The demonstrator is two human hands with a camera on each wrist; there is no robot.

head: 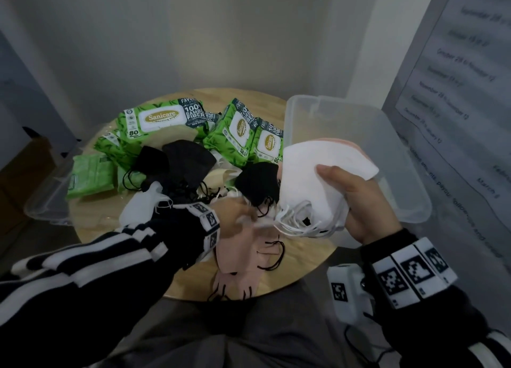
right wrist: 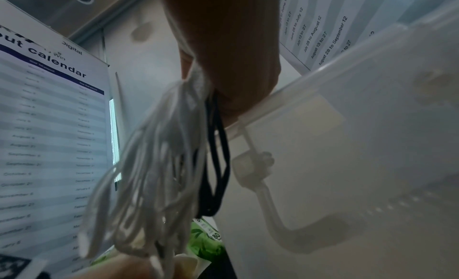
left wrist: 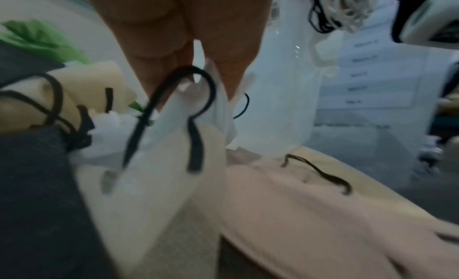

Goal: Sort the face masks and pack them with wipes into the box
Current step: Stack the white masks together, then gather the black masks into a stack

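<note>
Nearest, pink masks [head: 243,265] lie on the round worktop [head: 304,260]. The left hand [head: 235,218] pinches a white mask [left wrist: 159,145] from the pile. The right hand [head: 359,201] grips a stack of white masks [head: 318,174] before the clear box [head: 401,157]. Green wipes packs [head: 163,118] lie farthest.

My right hand [right wrist: 223,53] gripping white masks, white ear loops [right wrist: 154,185] and black ear loops [right wrist: 216,165] dangling, clear plastic box [right wrist: 360,145] beside, payout calendar poster [right wrist: 49,126] behind.
</note>
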